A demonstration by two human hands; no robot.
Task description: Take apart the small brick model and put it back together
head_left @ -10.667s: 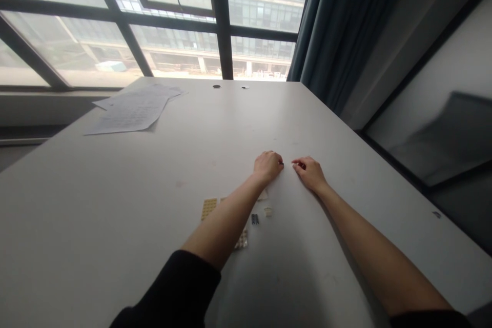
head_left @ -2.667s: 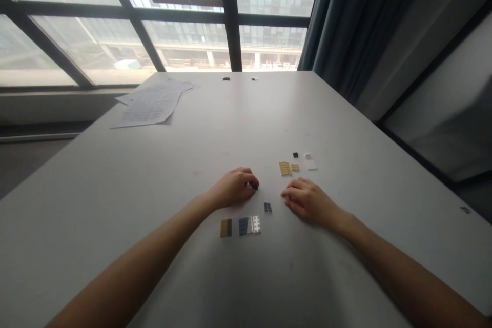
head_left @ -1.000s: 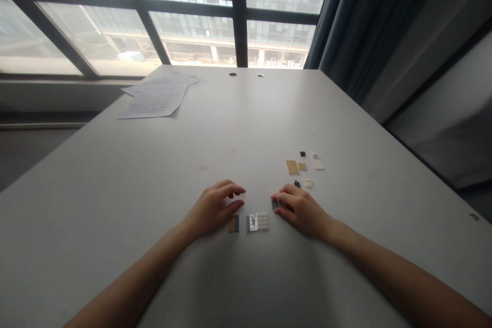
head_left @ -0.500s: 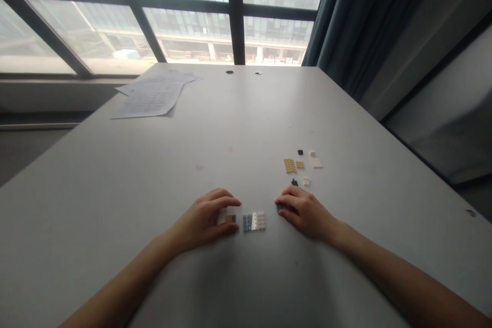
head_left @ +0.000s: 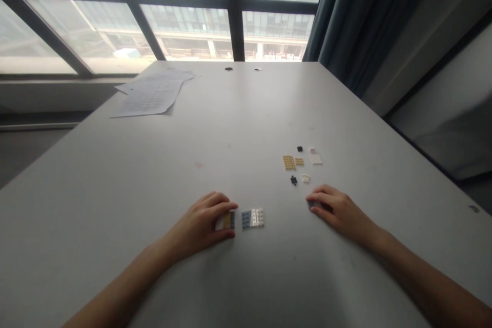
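My left hand (head_left: 209, 219) curves around a small flat building-brick piece (head_left: 227, 220) in white, tan and dark grey, thumb at its near edge and index finger at its far edge. Just right of it, a studded brick plate (head_left: 252, 219) in blue-grey and white lies on the table. Farther right, my right hand (head_left: 335, 207) is closed on a grey brick piece (head_left: 313, 204), mostly covered by the fingers. Beyond that hand lie a black brick piece (head_left: 293, 180) and a small white brick piece (head_left: 306, 178).
Two tan studded plates (head_left: 289, 162) sit behind the black piece, near another black piece (head_left: 300, 148) and a flat white plate (head_left: 315, 158). Paper sheets (head_left: 154, 95) rest at the far left of the white table (head_left: 154, 164). A dark curtain (head_left: 346, 36) hangs beyond its right edge.
My right hand has moved right with the grey piece, away from the studded plate. My left hand has shifted slightly left, and more of the multicoloured piece shows between its fingers.
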